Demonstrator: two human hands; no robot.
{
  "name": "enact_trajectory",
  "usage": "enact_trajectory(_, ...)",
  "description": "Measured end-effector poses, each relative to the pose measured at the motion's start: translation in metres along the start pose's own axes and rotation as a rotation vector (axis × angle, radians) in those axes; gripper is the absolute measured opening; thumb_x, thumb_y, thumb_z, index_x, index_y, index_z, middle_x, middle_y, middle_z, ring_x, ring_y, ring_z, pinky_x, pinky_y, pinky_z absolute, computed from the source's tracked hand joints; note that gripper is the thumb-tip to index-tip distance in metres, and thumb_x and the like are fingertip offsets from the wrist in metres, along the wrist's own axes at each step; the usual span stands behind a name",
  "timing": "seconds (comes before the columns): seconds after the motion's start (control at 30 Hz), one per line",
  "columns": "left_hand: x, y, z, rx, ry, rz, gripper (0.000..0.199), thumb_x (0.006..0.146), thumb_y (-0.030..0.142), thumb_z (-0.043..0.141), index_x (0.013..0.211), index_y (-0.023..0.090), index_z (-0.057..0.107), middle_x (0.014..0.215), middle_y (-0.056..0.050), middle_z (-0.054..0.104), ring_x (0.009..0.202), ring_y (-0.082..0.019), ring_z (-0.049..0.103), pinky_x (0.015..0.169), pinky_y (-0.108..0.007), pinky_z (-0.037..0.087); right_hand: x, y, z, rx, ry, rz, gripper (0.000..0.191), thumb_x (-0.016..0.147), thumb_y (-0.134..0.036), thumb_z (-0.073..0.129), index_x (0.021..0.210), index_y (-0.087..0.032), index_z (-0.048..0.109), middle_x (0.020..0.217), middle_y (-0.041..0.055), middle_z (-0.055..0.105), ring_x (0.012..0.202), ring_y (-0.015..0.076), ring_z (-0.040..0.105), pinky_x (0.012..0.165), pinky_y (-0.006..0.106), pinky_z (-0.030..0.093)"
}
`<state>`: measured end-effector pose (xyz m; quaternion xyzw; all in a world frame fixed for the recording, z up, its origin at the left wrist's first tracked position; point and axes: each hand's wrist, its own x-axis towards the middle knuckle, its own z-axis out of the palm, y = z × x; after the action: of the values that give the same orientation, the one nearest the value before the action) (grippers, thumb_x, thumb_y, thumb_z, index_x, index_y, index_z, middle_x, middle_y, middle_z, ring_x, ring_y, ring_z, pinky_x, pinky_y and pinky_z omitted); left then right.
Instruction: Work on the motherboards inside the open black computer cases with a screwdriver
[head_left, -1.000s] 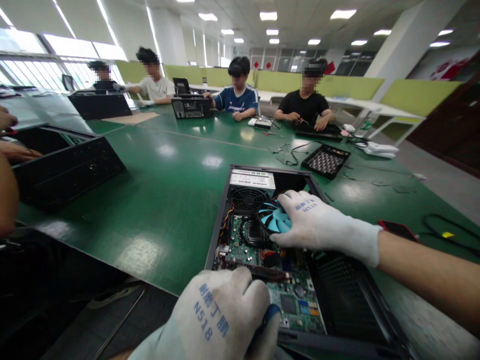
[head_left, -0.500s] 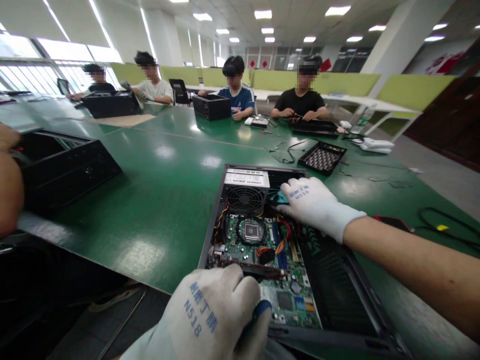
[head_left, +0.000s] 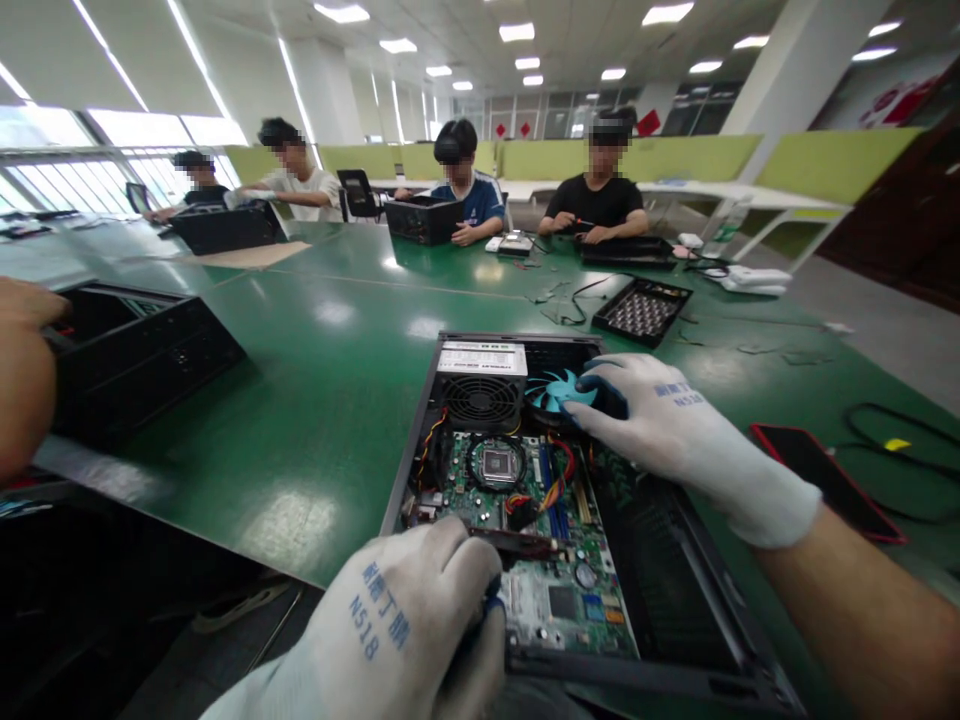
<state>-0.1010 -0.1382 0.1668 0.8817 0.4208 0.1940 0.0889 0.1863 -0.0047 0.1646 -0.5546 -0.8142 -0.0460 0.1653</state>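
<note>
An opened black computer case (head_left: 570,662) lies on its side in front of me, its green motherboard (head_left: 487,510) showing a bare processor socket. Both my hands wear white gloves with dark palms. My right hand (head_left: 645,405) grips the right edge of a cooling fan (head_left: 553,392) with teal blades, between thumb and fingers. That fan sits beside the power supply (head_left: 480,385) at the case's far end. My left hand (head_left: 427,610) is curled closed over the near left corner of the case; its fingertips are partly hidden.
A red-edged black flat object (head_left: 825,480) and a black cable (head_left: 900,445) lie to the right. Beyond the case is a black perforated panel (head_left: 643,310). Another black case (head_left: 150,350) with a co-worker's arm stands left. Several people sit across the green table (head_left: 315,370).
My right hand has shifted right and its grip has turned, so the teal fan blades now show. The left hand stays at the case corner. The view has moved slightly.
</note>
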Motion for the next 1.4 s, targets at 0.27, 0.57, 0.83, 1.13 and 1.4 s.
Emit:
enact_trajectory(0.27, 0.066, -0.009, -0.001, 0.195, -0.231, 0.023, 0.035, 0.100, 0.026, 0.050, 0.133, 0.017, 0.053, 0.125, -0.014, 0.070, 0.116, -0.027, 0.068, 0.104, -0.043, 0.056, -0.018, -0.001, 0.010, 0.222, 0.091, 0.088, 0.050, 0.096, -0.062, 0.056, 0.112, -0.018, 0.073, 0.126, 0.0144, 0.070, 0.121, 0.0341, 0.062, 0.107, 0.049, 0.046)
enact_trajectory(0.57, 0.164, -0.057, 0.055, 0.422, -0.750, -0.131, 0.052, 0.084, 0.027, 0.070, 0.131, 0.010, 0.057, 0.128, -0.020, 0.071, 0.118, -0.034, 0.070, 0.098, -0.040, 0.058, -0.020, 0.003, 0.014, 0.210, 0.110, 0.071, 0.050, 0.097, -0.060, 0.056, 0.116, -0.016, 0.072, 0.128, 0.0149, 0.070, 0.121, 0.0357, 0.062, 0.107, 0.052, 0.044)
enact_trajectory(0.83, 0.176, -0.062, 0.093, 0.474, -0.843, 0.008, 0.053, 0.077, 0.021, 0.075, 0.128, 0.012, 0.065, 0.129, -0.021, 0.071, 0.118, -0.035, 0.071, 0.102, -0.041, 0.057, -0.023, 0.004, 0.014, 0.237, 0.116, 0.050, 0.051, 0.098, -0.058, 0.053, 0.115, -0.014, 0.072, 0.127, 0.0171, 0.070, 0.121, 0.0363, 0.061, 0.106, 0.052, 0.042)
enact_trajectory(1.13, 0.177, -0.065, 0.091, 0.462, -0.816, 0.000, 0.069, 0.074, 0.022, 0.077, 0.138, 0.008, 0.058, 0.138, -0.021, 0.067, 0.126, -0.033, 0.066, 0.109, -0.037, 0.052, -0.024, 0.005, 0.013, 0.270, 0.117, 0.055, 0.047, 0.098, -0.058, 0.052, 0.110, -0.018, 0.072, 0.126, 0.0158, 0.071, 0.120, 0.0353, 0.061, 0.104, 0.051, 0.041)
enact_trajectory(1.4, 0.180, -0.066, 0.088, 0.470, -0.814, -0.018, 0.054, 0.078, 0.029, 0.076, 0.129, 0.014, 0.068, 0.127, -0.017, 0.074, 0.118, -0.035, 0.071, 0.103, -0.041, 0.056, -0.023, 0.006, 0.014, 0.257, 0.097, 0.057, 0.046, 0.098, -0.058, 0.053, 0.108, -0.018, 0.072, 0.123, 0.0148, 0.071, 0.118, 0.0349, 0.061, 0.103, 0.049, 0.042)
